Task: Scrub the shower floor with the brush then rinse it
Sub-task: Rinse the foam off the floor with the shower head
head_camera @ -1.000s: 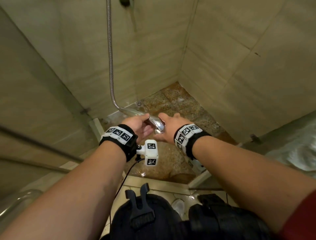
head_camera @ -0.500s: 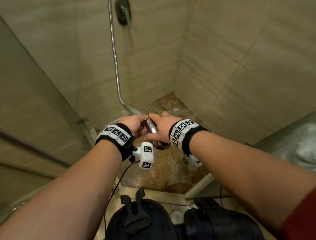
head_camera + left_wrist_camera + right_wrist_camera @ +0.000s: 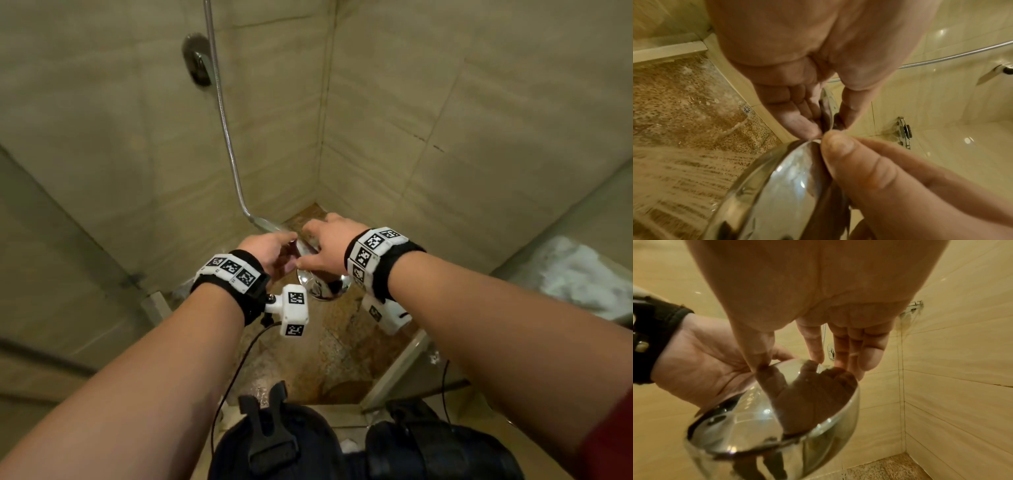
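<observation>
Above the wet, speckled brown stone shower floor (image 3: 329, 342), a round chrome shower head (image 3: 322, 286) sprays water downward. The left hand (image 3: 270, 251) grips its handle, fingers and thumb curled around it; the right hand (image 3: 330, 245) pinches the neck with thumb and fingertips. A ribbed metal hose (image 3: 224, 116) climbs the beige tiled wall (image 3: 479, 102).

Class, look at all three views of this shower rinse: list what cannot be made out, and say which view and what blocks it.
1. Scrubbing brush: in no view, so its whereabouts cannot be told.
2. Spray face of the chrome shower head: head view, turned away and hidden by the left hand and right hand.
3. Near part of the brown speckled shower floor: head view, hidden by dark chest gear.
4. Small round floor drain: left wrist view, too small for detail.
</observation>
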{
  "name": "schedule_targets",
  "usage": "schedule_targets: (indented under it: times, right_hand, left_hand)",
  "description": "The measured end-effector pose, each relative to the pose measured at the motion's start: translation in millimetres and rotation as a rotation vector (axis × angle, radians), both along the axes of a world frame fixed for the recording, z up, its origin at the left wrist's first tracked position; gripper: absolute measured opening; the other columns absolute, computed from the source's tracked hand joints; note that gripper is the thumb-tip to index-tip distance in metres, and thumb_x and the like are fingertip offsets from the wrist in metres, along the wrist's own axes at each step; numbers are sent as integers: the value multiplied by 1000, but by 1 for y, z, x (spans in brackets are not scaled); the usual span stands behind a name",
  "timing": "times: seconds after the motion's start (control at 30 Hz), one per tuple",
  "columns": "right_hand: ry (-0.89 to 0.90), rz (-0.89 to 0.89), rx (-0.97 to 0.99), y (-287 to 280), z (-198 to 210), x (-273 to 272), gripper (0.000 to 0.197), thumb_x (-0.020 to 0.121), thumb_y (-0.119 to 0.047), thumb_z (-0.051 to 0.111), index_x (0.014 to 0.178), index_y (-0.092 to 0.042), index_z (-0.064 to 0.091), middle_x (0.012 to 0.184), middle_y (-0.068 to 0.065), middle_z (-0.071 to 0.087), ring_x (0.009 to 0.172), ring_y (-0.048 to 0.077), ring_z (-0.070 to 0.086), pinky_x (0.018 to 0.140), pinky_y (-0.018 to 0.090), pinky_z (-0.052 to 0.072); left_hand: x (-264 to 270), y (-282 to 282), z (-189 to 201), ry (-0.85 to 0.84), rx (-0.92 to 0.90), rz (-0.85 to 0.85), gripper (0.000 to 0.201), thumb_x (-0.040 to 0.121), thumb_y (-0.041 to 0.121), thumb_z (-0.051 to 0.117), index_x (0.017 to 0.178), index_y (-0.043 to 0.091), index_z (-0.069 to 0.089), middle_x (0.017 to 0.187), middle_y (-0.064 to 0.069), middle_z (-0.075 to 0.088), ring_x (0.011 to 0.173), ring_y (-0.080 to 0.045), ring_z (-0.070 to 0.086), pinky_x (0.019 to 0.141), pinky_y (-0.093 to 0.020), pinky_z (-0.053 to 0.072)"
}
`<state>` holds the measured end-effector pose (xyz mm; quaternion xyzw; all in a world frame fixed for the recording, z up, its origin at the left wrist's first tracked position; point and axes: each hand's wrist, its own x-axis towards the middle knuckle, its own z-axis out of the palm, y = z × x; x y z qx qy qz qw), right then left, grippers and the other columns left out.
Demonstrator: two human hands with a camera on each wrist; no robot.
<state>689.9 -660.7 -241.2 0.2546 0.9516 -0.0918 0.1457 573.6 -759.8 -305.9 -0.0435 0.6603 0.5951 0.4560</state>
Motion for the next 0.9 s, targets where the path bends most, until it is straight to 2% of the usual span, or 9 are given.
schedule_targets:
  times: [0.17,0.27,0.43,0.5,0.6,0.67,0.77,0.8,0.9]
  right_hand:
    - [62,11,21,8,19,2,59,93,-51,57,148,-33,42,140,8,49,119,30,58,94,40,51]
    - [75,28,47,14,30,-1,54,97,-30,52,149,-34,41,141,5,48,126,28,52,97,42,49]
    - [26,225,78,12,30,-15,81,88,-5,56,155,-41,29,154,-6,40,139,23,39,112,46,40]
    - [-25,337,104,9,18,-24,91,84,1,59,157,-43,25,161,-11,30,142,22,37,115,44,37]
    - [-116,496,128,0,1,-34,94,86,3,57,158,-44,19,166,-17,14,144,24,36,115,42,36]
    - [-155,618,138,-7,-6,-39,78,95,-1,50,158,-40,23,167,-16,13,142,25,39,114,41,35]
    - [-166,722,133,-17,-19,-47,56,101,-13,48,150,-37,38,162,-11,30,135,24,49,109,41,41]
    - [-176,735,124,-21,-24,-51,50,101,-16,49,146,-36,42,158,-10,36,131,25,53,106,42,45]
    - [-234,784,128,-30,-42,-59,40,99,-15,51,136,-31,51,145,-8,43,119,26,59,93,41,50]
  left_hand:
    - [5,4,11,48,2,-60,16,91,14,77,84,4,67,62,-6,66,50,-16,59,46,-24,52]
    - [9,2,13,99,-14,-87,14,90,13,77,85,2,68,59,-4,66,50,-16,60,53,-28,54]
    - [20,-5,9,125,-24,-113,14,90,13,76,88,1,68,60,-7,66,49,-19,58,59,-34,51]
    - [23,-11,4,144,-31,-114,17,87,16,79,84,3,68,71,-13,68,57,-23,58,68,-39,52]
    - [21,-22,-12,253,-110,-181,21,81,27,79,83,8,71,83,-16,72,72,-26,65,77,-37,62]
    - [17,-28,-29,228,-116,-186,24,68,31,79,81,14,69,92,-15,72,87,-32,70,89,-52,60]
    - [2,-36,-86,169,-82,-190,50,45,34,85,87,9,75,97,-19,77,100,-46,72,92,-66,55]
    - [6,-43,-80,157,-92,-193,53,43,34,85,88,8,77,95,-20,77,99,-47,72,92,-66,55]
    - [16,-62,-59,167,-129,-180,37,57,27,87,86,6,77,92,-19,77,91,-39,74,93,-58,58]
